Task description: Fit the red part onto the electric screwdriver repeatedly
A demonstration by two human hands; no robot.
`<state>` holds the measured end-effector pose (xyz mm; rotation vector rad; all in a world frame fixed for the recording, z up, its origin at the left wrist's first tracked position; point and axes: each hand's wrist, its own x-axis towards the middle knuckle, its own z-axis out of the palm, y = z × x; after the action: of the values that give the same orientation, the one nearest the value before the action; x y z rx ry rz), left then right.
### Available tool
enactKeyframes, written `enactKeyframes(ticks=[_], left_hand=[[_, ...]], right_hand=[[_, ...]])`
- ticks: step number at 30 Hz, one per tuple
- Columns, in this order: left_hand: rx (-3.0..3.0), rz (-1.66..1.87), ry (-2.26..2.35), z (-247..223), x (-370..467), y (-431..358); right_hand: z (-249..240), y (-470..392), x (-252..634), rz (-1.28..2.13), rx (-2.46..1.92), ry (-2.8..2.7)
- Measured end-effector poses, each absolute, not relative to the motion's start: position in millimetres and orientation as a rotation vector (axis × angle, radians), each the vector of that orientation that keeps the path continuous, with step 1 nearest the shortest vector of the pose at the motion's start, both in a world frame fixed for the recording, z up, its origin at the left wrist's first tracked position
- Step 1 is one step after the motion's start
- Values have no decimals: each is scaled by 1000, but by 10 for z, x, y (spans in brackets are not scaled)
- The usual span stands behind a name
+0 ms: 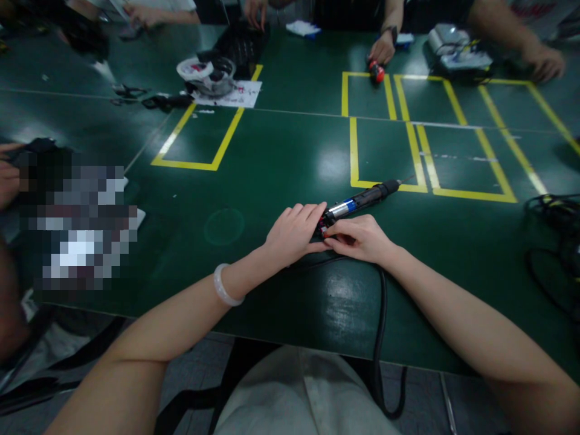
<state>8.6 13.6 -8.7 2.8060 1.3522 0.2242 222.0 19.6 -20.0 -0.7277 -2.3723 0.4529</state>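
Note:
A slim electric screwdriver (pixel 362 200) lies slantwise on the green table, its thin bit pointing up and to the right. Part of its casing is off, baring a silver motor body with a blue band. My left hand (pixel 296 229), with a pale bangle at the wrist, is closed around the rear end of the tool. Beside it, my right hand (pixel 360 237) pinches at small reddish and dark parts in that rear end; the exact piece is hidden by the fingers. A black cable (pixel 383 314) runs from under my hands over the table's front edge.
Yellow tape outlines (pixel 357 181) mark the table (pixel 281 145). At the back left stand tape rolls (pixel 197 69) on a paper sheet. Black cables (pixel 557 223) lie at the right. Across the table a co-worker's hand (pixel 383 48) holds a red and black object (pixel 376 71).

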Motion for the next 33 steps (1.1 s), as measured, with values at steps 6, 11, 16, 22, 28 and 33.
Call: enactKeyframes(ticks=[6, 11, 16, 22, 28, 33], left_hand=[[2800, 223, 1383, -77, 106, 117], [2771, 239, 1408, -62, 125, 97], [2765, 235, 1421, -56, 134, 96], [2770, 230, 1420, -46, 28, 208], [2705, 166, 1544, -20, -300, 446], [2561, 145, 1772, -17, -757, 683]], right_hand=[[-207, 199, 2208, 532, -773, -2340], [-182, 214, 2215, 626, -927, -2209], [-166, 235, 2229, 610, -940, -2163], [-200, 253, 2238, 611, -952, -2182], [-215, 286, 2272, 672, -1018, -2194], [-232, 303, 2273, 705, -1005, -2193]])
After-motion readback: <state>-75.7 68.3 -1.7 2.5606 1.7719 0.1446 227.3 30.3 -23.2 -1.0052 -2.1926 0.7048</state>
